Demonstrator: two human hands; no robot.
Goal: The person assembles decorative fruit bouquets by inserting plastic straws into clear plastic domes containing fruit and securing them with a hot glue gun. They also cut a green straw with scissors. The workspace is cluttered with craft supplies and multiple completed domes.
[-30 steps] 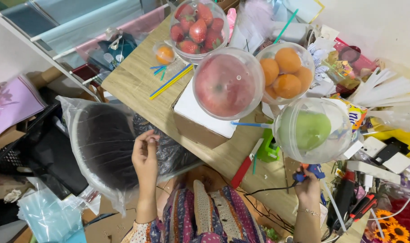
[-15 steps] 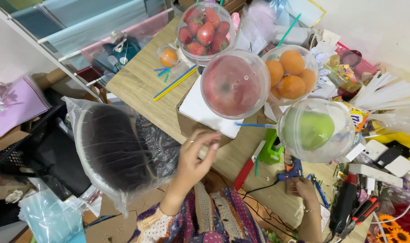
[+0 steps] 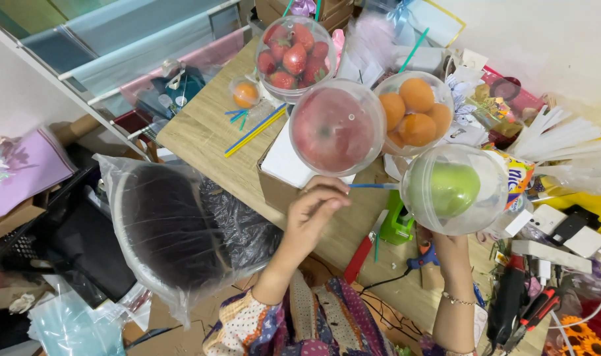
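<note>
My left hand [image 3: 315, 212] reaches over the wooden table [image 3: 205, 135] and pinches the end of a thin blue stick [image 3: 374, 186] that runs to a clear plastic ball holding a green apple [image 3: 453, 188]. My right hand [image 3: 451, 245] is under that ball, mostly hidden by it, and seems to hold it up from below. Just beyond stand a clear ball with a red apple [image 3: 337, 126], one with oranges [image 3: 416, 112] and one with strawberries [image 3: 294, 54].
A bin lined with a clear bag [image 3: 165, 231] stands left of the table. On the table lie blue and yellow sticks [image 3: 254, 128], a small ball with one orange [image 3: 245, 94], a green tape dispenser [image 3: 397, 223], a red cutter [image 3: 358, 257] and a blue glue gun [image 3: 423, 260]. Clutter crowds the right.
My left hand rose from near the bin to the table and took hold of the blue stick. The ball with the green apple stayed held up at the right.
</note>
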